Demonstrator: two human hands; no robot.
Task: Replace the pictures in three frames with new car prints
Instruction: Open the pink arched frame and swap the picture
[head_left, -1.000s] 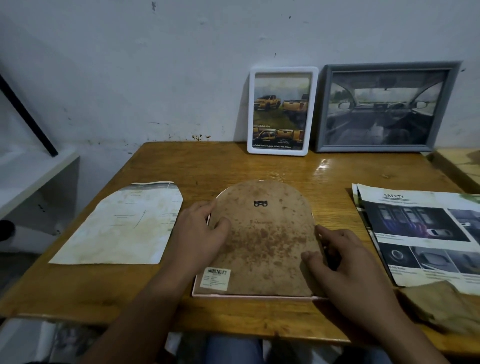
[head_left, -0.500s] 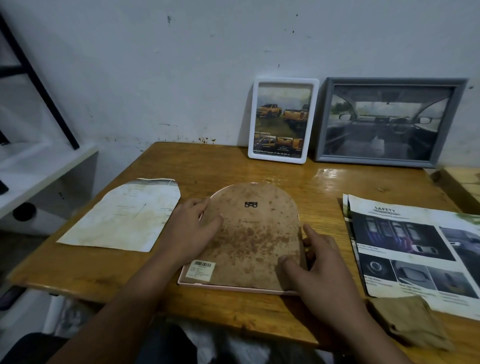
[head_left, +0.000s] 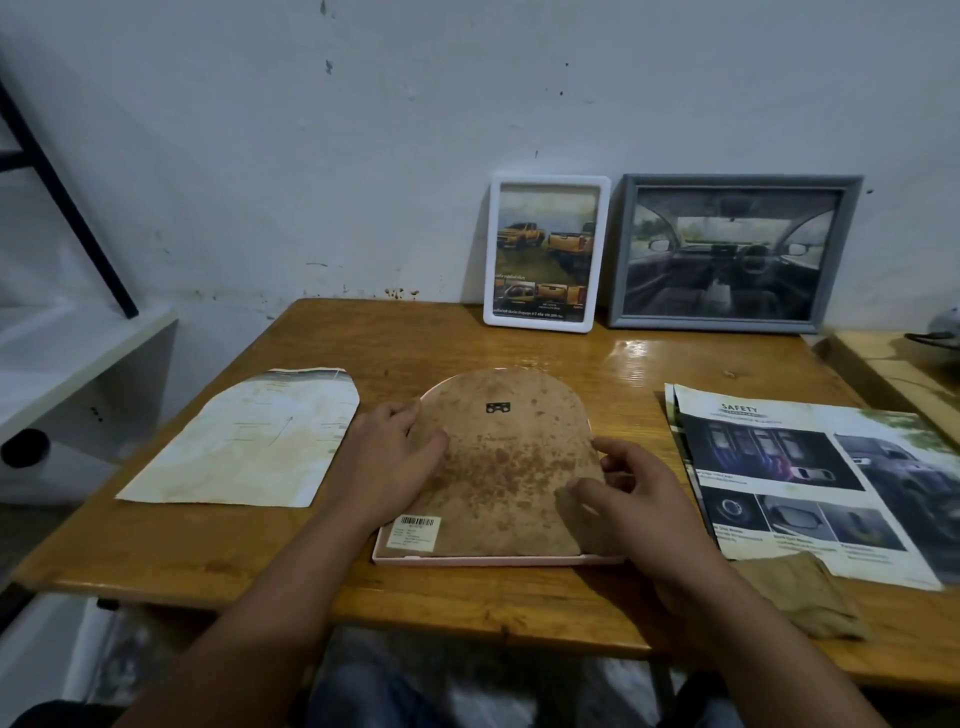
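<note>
The right hand (head_left: 631, 499) has slid up the arched frame's (head_left: 498, 467) right edge, grip curled on it; left hand (head_left: 387, 457) rests flat. 2 filled frames (head_left: 545, 254) lean behind; brochure (head_left: 810, 478) lies right on the counter (head_left: 260, 561).

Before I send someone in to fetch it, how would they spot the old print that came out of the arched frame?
On the wooden table, look left of the arched frame lying face down. The stained sheet lies flat there alone; unlike the glossy car brochure, it is pale, blotched, with rounded top corners.
</note>
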